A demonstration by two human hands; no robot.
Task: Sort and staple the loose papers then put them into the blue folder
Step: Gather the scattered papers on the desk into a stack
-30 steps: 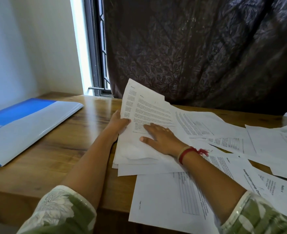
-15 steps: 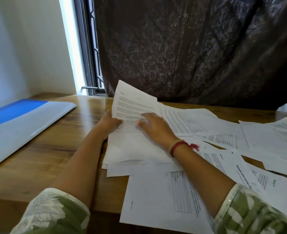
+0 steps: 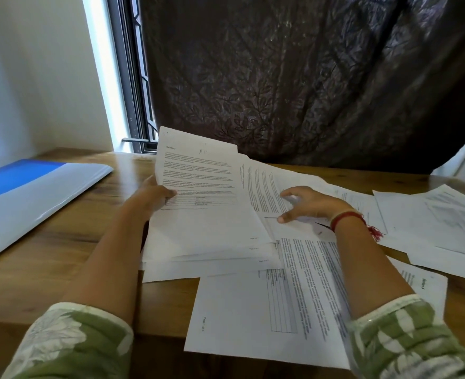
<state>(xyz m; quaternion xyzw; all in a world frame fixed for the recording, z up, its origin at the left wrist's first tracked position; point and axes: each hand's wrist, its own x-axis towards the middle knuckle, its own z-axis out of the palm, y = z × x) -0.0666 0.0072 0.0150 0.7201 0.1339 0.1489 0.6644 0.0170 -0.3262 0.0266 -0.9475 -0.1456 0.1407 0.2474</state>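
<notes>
Papers (image 3: pixel 266 310), white sheets printed with text and tables, lie loose and overlapping across the wooden worktop (image 3: pixel 75 242). The left hand (image 3: pixel 154 195) grips a stack (image 3: pixel 206 220) by its left edge, tilted up. The right hand (image 3: pixel 307 205), fingers spread and holding nothing, touches a sheet just beside the stack. The blue folder (image 3: pixel 34 192) lies at the far left.

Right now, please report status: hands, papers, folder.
Left hand grips stack, left edge. Right hand open, touching loose sheets. Blue folder lies apart at left, table between.
</notes>
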